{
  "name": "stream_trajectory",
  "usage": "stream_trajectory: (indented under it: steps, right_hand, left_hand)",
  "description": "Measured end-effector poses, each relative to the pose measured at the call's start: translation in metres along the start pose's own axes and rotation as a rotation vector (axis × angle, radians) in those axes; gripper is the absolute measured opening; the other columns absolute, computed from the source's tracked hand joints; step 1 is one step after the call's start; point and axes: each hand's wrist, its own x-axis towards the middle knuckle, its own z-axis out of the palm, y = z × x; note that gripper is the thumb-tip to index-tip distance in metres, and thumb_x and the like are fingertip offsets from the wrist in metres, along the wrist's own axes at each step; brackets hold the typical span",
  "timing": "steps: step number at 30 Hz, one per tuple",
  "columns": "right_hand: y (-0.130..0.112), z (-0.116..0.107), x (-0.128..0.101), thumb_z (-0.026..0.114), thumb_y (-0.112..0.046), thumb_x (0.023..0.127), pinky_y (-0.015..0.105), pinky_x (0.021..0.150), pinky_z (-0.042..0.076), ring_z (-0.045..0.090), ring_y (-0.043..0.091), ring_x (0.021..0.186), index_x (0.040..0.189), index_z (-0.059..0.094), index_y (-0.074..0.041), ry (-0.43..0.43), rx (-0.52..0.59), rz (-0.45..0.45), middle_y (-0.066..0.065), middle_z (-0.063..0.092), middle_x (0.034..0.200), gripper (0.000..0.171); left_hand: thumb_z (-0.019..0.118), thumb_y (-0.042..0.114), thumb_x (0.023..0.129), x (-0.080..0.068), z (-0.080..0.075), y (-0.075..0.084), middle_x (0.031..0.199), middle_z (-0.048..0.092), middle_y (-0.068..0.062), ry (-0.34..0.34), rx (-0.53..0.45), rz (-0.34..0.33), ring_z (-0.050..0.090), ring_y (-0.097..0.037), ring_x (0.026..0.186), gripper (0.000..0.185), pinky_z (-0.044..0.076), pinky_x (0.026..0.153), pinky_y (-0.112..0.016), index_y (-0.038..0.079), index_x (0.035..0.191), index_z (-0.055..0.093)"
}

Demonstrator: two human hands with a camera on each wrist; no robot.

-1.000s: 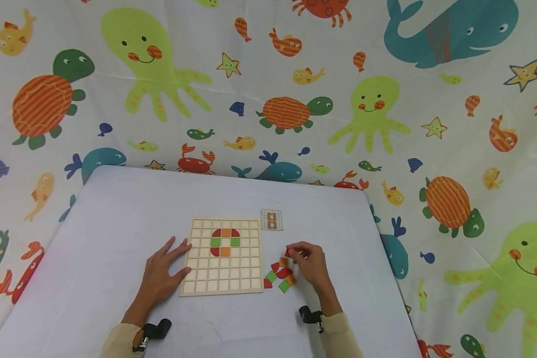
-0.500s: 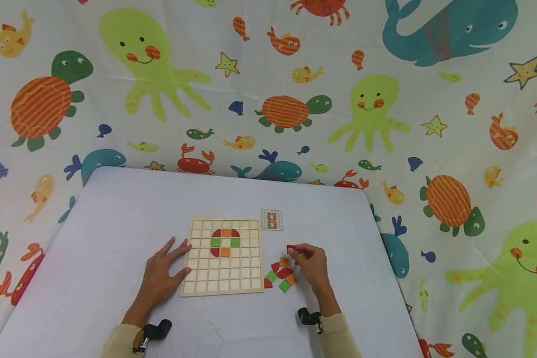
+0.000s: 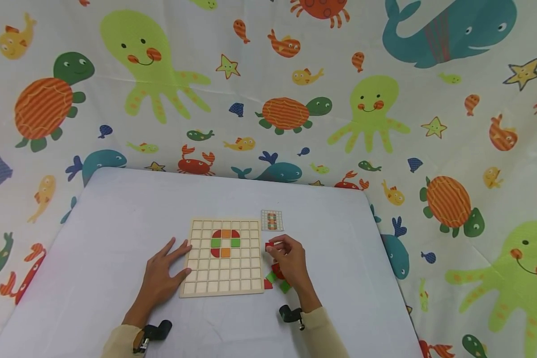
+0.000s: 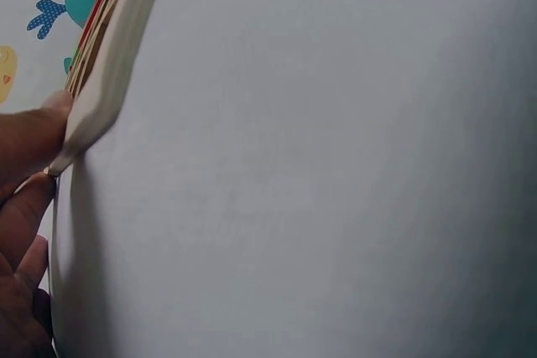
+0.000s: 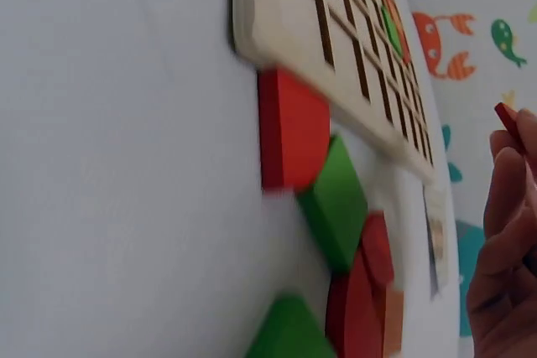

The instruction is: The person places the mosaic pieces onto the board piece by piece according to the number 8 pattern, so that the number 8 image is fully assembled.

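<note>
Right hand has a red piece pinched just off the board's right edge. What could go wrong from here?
1. The right hand pinches the red piece only at its fingertips, above the table; it could slip and drop short of the wooden grid board.
2. The loose pieces lie right under that wrist; a low pass might scatter them.
3. The left hand only rests at the board's left edge, so a hard press could still shift the board.

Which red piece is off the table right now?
The red piece pinched in the right hand, beside the board. The other loose pieces lie on the table.
</note>
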Motion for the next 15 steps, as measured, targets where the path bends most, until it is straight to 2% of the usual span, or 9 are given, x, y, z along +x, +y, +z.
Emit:
stream_trajectory:
  steps: [5,11,15]
  right_hand:
    - [-0.010,0.022,0.002,0.080,-0.020,0.097,0.027,0.059,0.058,0.069,0.028,0.067,0.109,0.080,-0.018,-0.042,-0.032,-0.034,0.005,0.078,0.087,0.012]
    - [-0.015,0.045,0.005,0.083,-0.021,0.093,0.023,0.057,0.050,0.061,0.012,0.066,0.102,0.084,-0.020,-0.021,-0.094,-0.045,-0.002,0.077,0.083,0.009]
    - [-0.018,0.060,0.007,0.085,-0.022,0.091,0.024,0.055,0.048,0.061,0.009,0.066,0.099,0.084,-0.019,-0.022,-0.116,-0.039,-0.004,0.076,0.080,0.008]
  left_hand:
    - [0.085,0.015,0.086,0.000,0.000,0.000,0.155,0.058,-0.017,0.001,0.001,0.002,0.038,-0.052,0.153,0.063,0.027,0.113,-0.079,0.011,0.145,0.065]
    - [0.085,0.015,0.085,0.000,0.000,-0.002,0.156,0.058,-0.019,0.001,0.006,0.000,0.038,-0.052,0.152,0.063,0.028,0.112,-0.078,0.011,0.145,0.065]
    - [0.085,0.014,0.085,0.000,0.000,-0.003,0.155,0.058,-0.018,0.002,-0.001,0.004,0.038,-0.052,0.152,0.063,0.028,0.112,-0.077,0.011,0.145,0.065]
